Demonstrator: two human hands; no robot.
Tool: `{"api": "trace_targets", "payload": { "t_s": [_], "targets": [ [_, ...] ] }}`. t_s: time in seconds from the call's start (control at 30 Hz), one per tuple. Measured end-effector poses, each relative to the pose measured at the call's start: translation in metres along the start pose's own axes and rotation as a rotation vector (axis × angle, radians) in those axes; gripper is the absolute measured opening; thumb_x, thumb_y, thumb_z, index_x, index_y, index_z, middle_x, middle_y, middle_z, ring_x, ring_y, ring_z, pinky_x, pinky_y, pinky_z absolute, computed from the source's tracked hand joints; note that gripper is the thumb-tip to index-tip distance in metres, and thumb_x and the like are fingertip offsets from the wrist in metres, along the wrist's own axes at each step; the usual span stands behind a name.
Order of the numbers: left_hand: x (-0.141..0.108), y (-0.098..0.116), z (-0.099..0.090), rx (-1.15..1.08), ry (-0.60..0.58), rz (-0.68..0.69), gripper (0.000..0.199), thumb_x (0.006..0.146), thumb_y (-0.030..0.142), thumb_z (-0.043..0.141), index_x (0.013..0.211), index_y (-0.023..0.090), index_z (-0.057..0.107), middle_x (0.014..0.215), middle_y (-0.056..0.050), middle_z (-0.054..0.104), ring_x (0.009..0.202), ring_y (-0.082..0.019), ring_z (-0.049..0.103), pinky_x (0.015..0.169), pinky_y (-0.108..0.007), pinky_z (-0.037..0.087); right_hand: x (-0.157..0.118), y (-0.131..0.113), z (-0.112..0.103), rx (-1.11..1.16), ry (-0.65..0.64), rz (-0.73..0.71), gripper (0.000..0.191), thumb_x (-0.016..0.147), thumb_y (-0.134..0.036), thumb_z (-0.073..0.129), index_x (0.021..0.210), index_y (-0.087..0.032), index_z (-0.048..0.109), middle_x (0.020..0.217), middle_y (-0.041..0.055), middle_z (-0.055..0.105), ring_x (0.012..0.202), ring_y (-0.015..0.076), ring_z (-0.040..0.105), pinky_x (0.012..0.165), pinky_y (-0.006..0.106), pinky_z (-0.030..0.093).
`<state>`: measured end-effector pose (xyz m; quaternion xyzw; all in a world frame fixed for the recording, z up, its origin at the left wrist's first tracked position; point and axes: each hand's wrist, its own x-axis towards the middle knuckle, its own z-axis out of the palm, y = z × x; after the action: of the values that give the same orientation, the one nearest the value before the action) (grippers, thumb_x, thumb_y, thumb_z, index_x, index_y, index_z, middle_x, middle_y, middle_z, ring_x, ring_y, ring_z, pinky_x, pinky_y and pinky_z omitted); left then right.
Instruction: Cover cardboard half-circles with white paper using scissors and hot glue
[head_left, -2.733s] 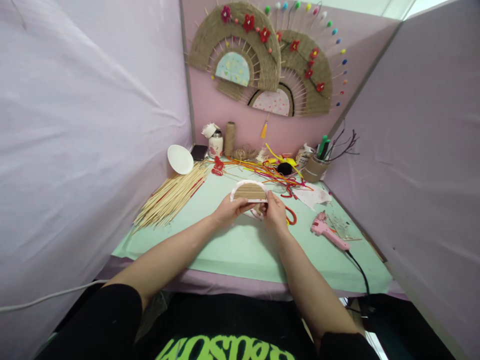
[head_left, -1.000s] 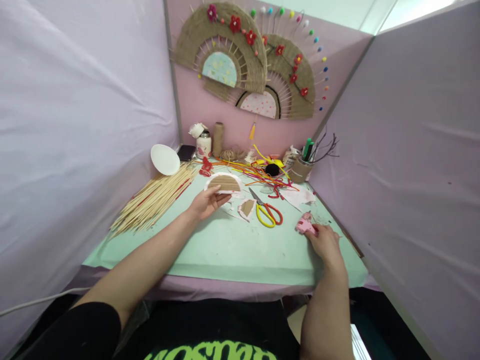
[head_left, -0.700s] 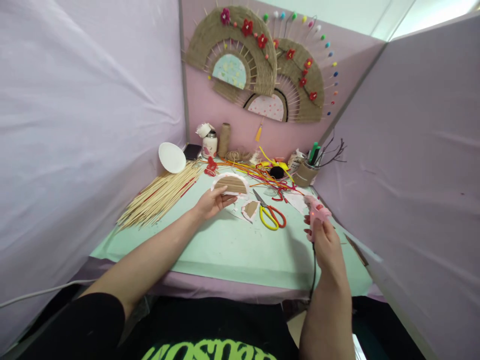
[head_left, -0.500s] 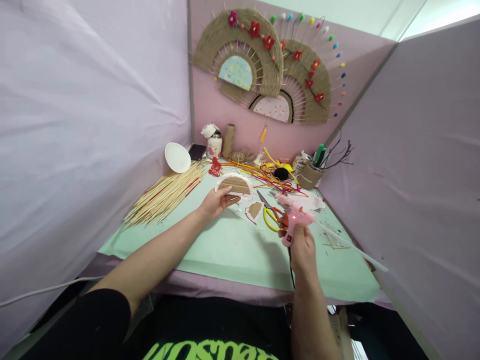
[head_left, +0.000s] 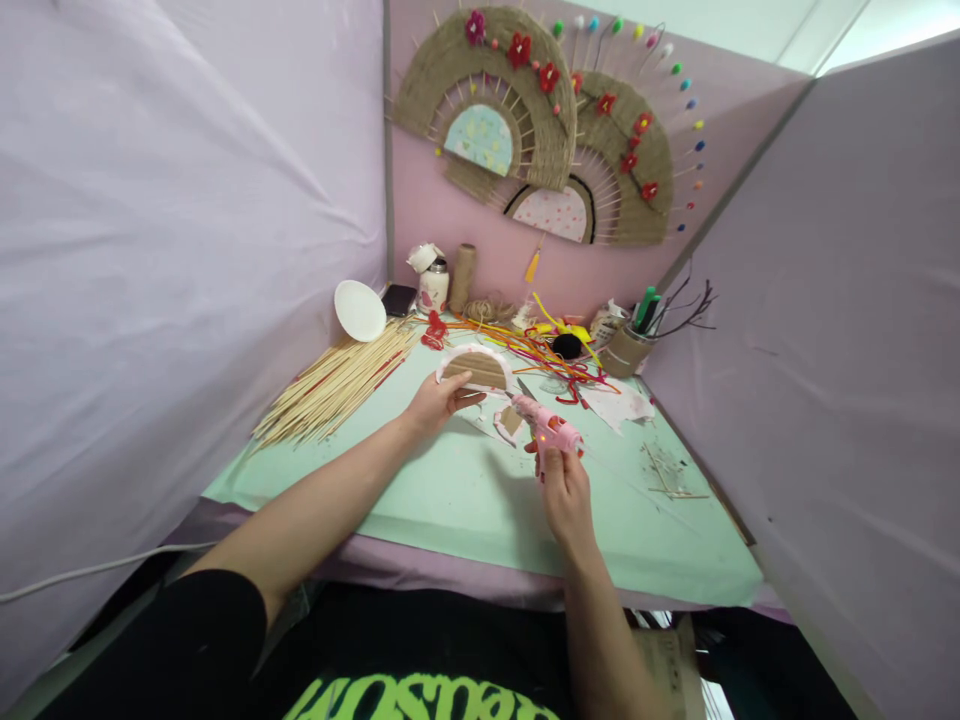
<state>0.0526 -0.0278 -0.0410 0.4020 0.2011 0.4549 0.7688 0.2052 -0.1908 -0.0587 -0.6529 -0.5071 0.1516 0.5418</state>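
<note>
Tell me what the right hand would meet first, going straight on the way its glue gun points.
Probably the cardboard in the left hand: the glue gun points at its right end, though depth is unclear.

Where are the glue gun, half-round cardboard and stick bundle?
Glue gun [head_left: 546, 424]: head view, on its pink body.
Half-round cardboard [head_left: 484, 370]: head view, on its brown face.
Stick bundle [head_left: 335, 388]: head view, about midway along the sticks.

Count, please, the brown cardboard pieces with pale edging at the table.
2: the half-round brown piece in the left hand; the smaller brown piece on the mint-green table. Others may be hidden.
</note>
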Motion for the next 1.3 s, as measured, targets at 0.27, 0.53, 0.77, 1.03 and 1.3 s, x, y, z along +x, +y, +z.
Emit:
{"api": "trace_targets", "payload": {
  "t_s": [0.27,0.53,0.77,1.03,1.3],
  "targets": [
    [0.001,-0.001,-0.002,0.014,-0.024,0.004,0.034,0.073,0.019,0.07,0.105,0.014,0.061,0.095,-0.007,0.071,0.085,-0.02,0.069,0.086,-0.039,0.054,-0.001,-0.001,0.0,-0.009,0.003,0.003,0.045,0.092,-0.053,0.035,0.089,-0.017,0.062,0.081,0.0072,0.063,0.072,0.0189,0.055,0.066,0.032,0.043],
    [0.0,-0.001,0.0,0.014,-0.01,0.005,0.034,0.073,0.019,0.07,0.106,0.014,0.061,0.095,-0.007,0.071,0.084,-0.021,0.069,0.089,-0.044,0.053,-0.002,0.001,0.001,-0.011,0.006,0.006,0.045,0.092,-0.053,0.034,0.088,-0.018,0.061,0.08,0.007,0.063,0.072,0.0187,0.055,0.064,0.031,0.041],
    [0.0,-0.001,-0.001,0.013,-0.012,0.007,0.036,0.072,0.019,0.071,0.107,0.014,0.06,0.096,-0.008,0.071,0.085,-0.02,0.069,0.087,-0.041,0.054,-0.002,0.003,0.002,-0.021,0.009,0.016,0.044,0.093,-0.052,0.035,0.086,-0.018,0.061,0.076,0.006,0.062,0.07,0.0186,0.055,0.063,0.031,0.041],
    [0.001,-0.002,-0.002,0.025,-0.01,0.006,0.036,0.072,0.019,0.07,0.107,0.014,0.06,0.093,-0.007,0.071,0.084,-0.02,0.069,0.091,-0.045,0.052,-0.002,0.005,0.002,-0.003,0.02,0.007,0.042,0.092,-0.052,0.037,0.085,-0.018,0.06,0.076,0.0052,0.062,0.069,0.018,0.054,0.062,0.03,0.041],
    [0.001,-0.003,-0.002,0.045,-0.015,0.004,0.036,0.072,0.02,0.071,0.106,0.015,0.061,0.097,-0.008,0.07,0.087,-0.021,0.068,0.09,-0.045,0.052,-0.001,0.009,0.002,0.002,0.031,0.019,0.043,0.092,-0.053,0.036,0.085,-0.018,0.06,0.08,0.0064,0.063,0.071,0.0179,0.054,0.065,0.03,0.041]
  ]
}}
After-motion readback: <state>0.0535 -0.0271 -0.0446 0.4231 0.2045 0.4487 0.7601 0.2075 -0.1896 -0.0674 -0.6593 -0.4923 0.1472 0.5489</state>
